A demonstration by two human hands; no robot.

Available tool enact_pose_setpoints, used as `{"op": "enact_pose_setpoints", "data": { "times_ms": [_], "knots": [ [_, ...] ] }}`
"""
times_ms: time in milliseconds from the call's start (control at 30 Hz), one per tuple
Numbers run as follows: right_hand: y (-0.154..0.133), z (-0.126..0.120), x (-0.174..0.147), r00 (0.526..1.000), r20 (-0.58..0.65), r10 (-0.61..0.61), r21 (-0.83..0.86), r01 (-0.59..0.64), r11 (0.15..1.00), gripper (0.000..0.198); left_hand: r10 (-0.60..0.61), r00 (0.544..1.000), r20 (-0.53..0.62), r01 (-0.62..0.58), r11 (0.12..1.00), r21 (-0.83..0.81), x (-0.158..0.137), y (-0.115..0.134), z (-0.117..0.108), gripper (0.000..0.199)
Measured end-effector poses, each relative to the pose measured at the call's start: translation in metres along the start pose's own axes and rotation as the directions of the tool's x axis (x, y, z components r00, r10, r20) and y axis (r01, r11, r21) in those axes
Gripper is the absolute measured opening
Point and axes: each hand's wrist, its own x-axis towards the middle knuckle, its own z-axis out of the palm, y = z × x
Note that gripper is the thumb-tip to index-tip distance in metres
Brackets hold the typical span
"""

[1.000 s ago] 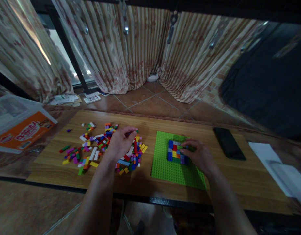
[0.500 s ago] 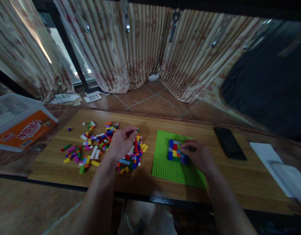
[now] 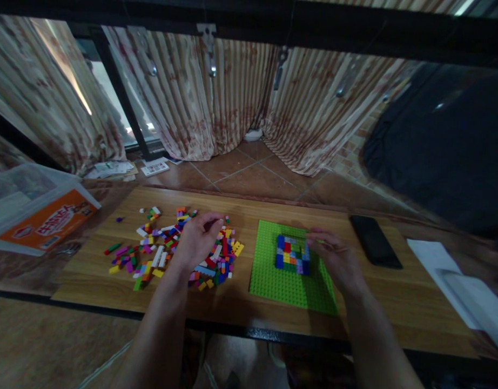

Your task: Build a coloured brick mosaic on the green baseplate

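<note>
Over the right part of a pile of loose toy bricks [image 3: 160, 256] hovers my left hand [image 3: 198, 240]. Its thumb and index finger curl together, tips close; whether a small brick sits between them I cannot make out. A green studded baseplate [image 3: 269, 286] lies right of the pile. On it is a flat square of bricks [image 3: 293, 254], with blue, red, yellow, orange, green and purple pieces. At the square's upper right edge is my right hand [image 3: 334, 256], fingers loosely apart with nothing visible in them. It partly covers the baseplate's right side.
A black phone [image 3: 375, 241] lies on the wooden table [image 3: 233, 308] to the right, with white papers [image 3: 439, 270] beyond it. A clear plastic box with an orange label [image 3: 50, 219] stands at the left. Striped curtains [image 3: 184, 108] hang behind.
My right hand has drawn back slightly up and right from the brick square, uncovering more of it, and its fingers have spread. My left hand stays over the pile. The camera view has tilted upward.
</note>
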Motion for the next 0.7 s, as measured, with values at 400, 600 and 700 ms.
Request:
{"op": "enact_pose_setpoints", "data": {
  "times_ms": [400,600,700],
  "knots": [
    [-0.019,0.016,0.004,0.905,-0.413,0.101,0.259,0.011,0.966,0.022,-0.088,0.962,-0.258,0.036,0.979,-0.202,-0.001,0.010,-0.015,0.022],
    [-0.038,0.047,-0.015,0.961,-0.275,-0.001,0.105,0.031,0.994,0.021,-0.192,0.869,-0.456,-0.007,0.916,-0.401,0.002,0.010,-0.025,0.023],
    [-0.046,0.066,-0.028,0.987,-0.133,-0.092,-0.038,0.087,0.995,0.022,-0.222,0.861,-0.458,0.000,0.900,-0.436,0.000,0.011,-0.022,0.018]
  ]
}}
